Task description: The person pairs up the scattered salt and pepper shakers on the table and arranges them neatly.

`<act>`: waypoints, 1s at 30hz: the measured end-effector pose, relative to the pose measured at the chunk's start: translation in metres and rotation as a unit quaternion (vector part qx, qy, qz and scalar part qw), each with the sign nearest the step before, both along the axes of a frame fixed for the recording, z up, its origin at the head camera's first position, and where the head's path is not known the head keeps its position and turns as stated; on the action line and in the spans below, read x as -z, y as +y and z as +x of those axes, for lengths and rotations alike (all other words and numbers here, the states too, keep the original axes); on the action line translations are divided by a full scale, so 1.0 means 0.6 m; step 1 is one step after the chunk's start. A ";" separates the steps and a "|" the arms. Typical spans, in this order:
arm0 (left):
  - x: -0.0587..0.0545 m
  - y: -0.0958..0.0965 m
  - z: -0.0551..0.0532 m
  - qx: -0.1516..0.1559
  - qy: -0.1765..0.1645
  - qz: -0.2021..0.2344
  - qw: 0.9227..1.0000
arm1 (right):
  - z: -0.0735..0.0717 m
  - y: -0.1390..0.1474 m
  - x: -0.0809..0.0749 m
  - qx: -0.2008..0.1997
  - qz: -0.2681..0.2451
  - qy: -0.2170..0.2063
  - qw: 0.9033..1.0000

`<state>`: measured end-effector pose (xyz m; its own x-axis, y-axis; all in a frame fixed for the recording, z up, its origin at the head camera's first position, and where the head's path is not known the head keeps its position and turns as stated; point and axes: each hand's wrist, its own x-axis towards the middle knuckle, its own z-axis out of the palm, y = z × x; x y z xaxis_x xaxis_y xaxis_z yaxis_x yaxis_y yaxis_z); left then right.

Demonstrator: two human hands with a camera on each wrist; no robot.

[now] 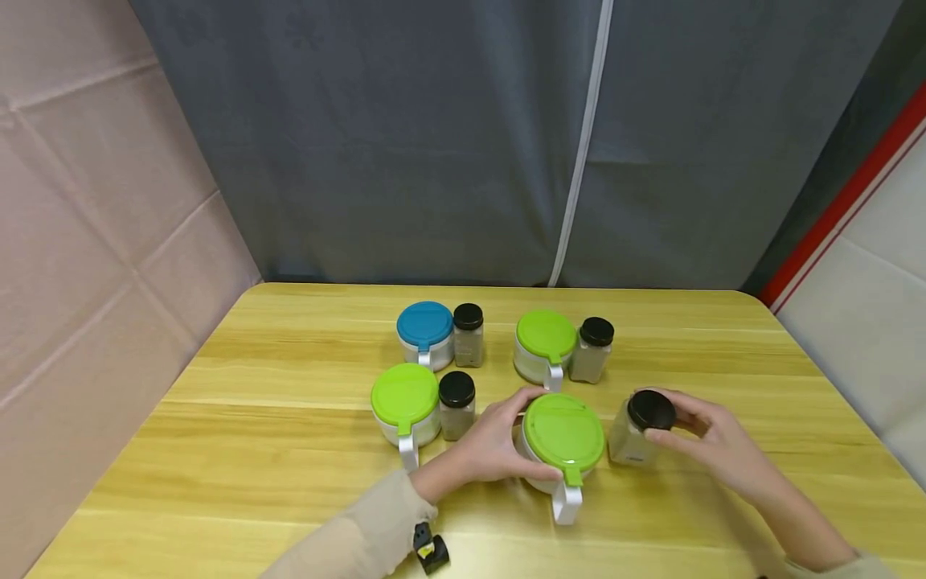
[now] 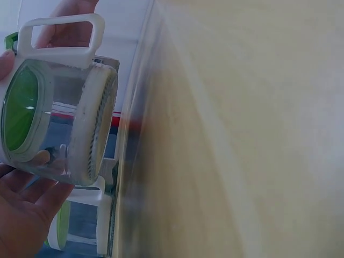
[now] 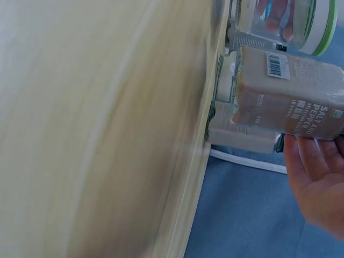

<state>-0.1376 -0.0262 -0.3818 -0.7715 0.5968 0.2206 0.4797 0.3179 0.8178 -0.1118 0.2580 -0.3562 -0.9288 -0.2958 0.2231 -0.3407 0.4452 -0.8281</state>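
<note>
My left hand (image 1: 495, 442) grips a seasoning jar (image 1: 564, 434) with a green lid, thumb and fingers around its near and far sides. In the left wrist view, this clear jar (image 2: 67, 123) has a white handle and a pale base raised off the wood. To its right, my right hand (image 1: 712, 442) holds a square shaker bottle (image 1: 628, 442) by its black cap. The right wrist view shows the bottle's "Salt and Pepper" print and a barcode label (image 3: 278, 65), its bottom off the table.
Behind stand a blue-lidded jar (image 1: 425, 326) and a green-lidded jar (image 1: 545, 342), each beside a black-capped bottle (image 1: 469, 342), (image 1: 592, 354). Another green-lidded jar (image 1: 405, 398) and bottle (image 1: 457, 410) stand left of my left hand. A grey curtain (image 1: 405, 161) hangs behind the wooden table (image 1: 239, 450).
</note>
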 end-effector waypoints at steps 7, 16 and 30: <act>0.007 -0.005 -0.002 -0.002 -0.004 0.015 1.000 | -0.002 -0.014 0.002 -0.006 -0.001 -0.012 1.000; 0.013 -0.008 -0.004 -0.008 -0.011 0.025 1.000 | -0.008 -0.029 0.006 -0.012 0.001 -0.015 1.000; 0.022 -0.007 -0.005 -0.023 -0.012 0.027 0.999 | -0.014 -0.042 0.011 -0.016 0.023 -0.050 0.998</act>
<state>-0.1404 -0.0305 -0.3952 -0.8032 0.5487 0.2321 0.4450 0.2936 0.8460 -0.1199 0.2330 -0.3631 -0.9358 -0.3332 0.1151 -0.2715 0.4733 -0.8380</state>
